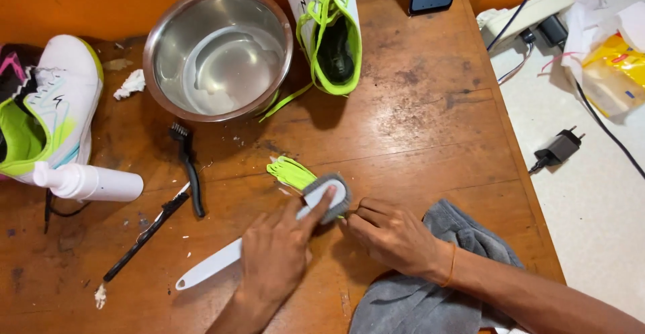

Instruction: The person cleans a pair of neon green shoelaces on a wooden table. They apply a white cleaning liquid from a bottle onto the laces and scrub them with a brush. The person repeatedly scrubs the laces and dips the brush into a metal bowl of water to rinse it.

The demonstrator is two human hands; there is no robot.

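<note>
Neon-green shoelaces (290, 171) lie bunched flat on the scuffed wooden worktop (416, 132), just in front of a round steel bowl (218, 52) holding water. A white plastic brush (269, 236) with a long tapered handle and grey bristled head rests on them. The left hand (275, 253) has its grip closed over the handle, forefinger pressed along the brush head. The right hand (393, 236) pins the laces with bunched fingertips, beside a soft grey cloth (430, 294).
</note>
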